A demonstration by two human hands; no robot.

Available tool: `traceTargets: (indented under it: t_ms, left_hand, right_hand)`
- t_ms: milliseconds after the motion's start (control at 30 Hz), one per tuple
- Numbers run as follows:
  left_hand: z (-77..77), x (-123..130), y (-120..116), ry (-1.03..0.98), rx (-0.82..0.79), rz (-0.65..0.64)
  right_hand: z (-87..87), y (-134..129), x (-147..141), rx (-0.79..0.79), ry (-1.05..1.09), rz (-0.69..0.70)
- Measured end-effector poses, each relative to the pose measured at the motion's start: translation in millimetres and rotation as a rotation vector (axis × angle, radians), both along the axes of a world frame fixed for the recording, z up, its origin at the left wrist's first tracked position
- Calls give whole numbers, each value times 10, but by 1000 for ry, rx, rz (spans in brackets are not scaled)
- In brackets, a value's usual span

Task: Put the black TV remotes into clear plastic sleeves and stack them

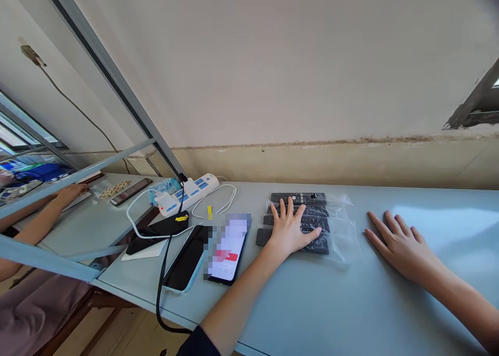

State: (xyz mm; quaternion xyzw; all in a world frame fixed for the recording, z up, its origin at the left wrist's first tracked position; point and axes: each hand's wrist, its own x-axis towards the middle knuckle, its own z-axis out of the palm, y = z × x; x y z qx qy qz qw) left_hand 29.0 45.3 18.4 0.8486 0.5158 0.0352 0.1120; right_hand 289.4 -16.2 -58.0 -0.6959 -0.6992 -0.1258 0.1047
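Note:
Several black remote controls (317, 223) in clear plastic bags (345, 241) lie side by side on the grey-blue table (351, 314). My left hand (287, 231) rests over them with its fingers spread, covering part of the middle ones. To the right of the bags, my right hand (407, 249) lies palm down on the tabletop, its fingers stretched out and nothing in it. Left of my left arm is a phone with a lit screen (232, 249), partly blurred out. Beside that phone lies another with a dark screen (187, 257).
A white power strip (191, 192) with cables stands at the back left, near a black phone-like item (158, 234). Metal frame bars (117, 156) cross the left side. Beyond them, another person's arm (47, 221) rests on a neighbouring table (105, 210).

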Motion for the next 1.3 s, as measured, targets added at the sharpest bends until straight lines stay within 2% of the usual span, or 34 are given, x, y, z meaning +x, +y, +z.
traceTargets:
  t_ms: [233, 367, 567, 700, 900, 1133, 1300]
  left_hand:
    - [-69, 15, 27, -21, 41, -35]
    - [-59, 1, 63, -77, 35, -2]
    - [-35, -125, 173, -88, 55, 170]
    - [-48, -148, 202, -34, -5, 160]
    - [-39, -56, 155, -7, 21, 128]
    - [-76, 130, 106, -40, 47, 166]
    - [-26, 28, 168, -22, 147, 263]
  right_hand:
    - [-31, 1, 0, 5, -171, -21]
    - [29, -2, 8, -40, -146, -33]
    - [126, 2, -35, -156, -159, -45]
    - [172, -10, -174, -125, -111, -129]
    - [244, -36, -356, -122, -177, -176]
    - [245, -25, -335, -42, -143, -191]
    - [307, -2, -249, -99, -55, -207]
